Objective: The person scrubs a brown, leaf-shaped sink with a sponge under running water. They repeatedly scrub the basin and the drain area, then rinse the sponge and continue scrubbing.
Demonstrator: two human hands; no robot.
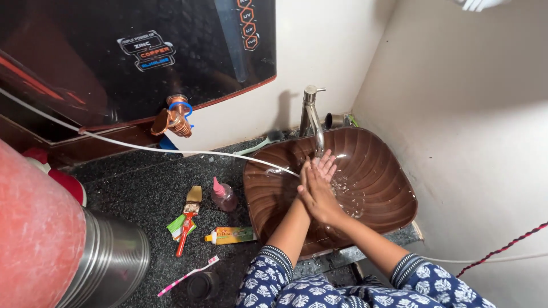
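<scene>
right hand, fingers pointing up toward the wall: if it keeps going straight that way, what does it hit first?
Probably the tap. The right hand, pressed against the left hand, points at its spout over the brown sink. Depth is unclear; it might pass under the spout to the sink's back wall.

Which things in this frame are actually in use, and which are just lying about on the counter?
In use: left hand and right hand pressed together under the tap, over the brown ribbed basin.

Lying about: toothpaste tube, pink toothbrush, pink-capped bottle, orange razor, steel container, white hose.
</scene>
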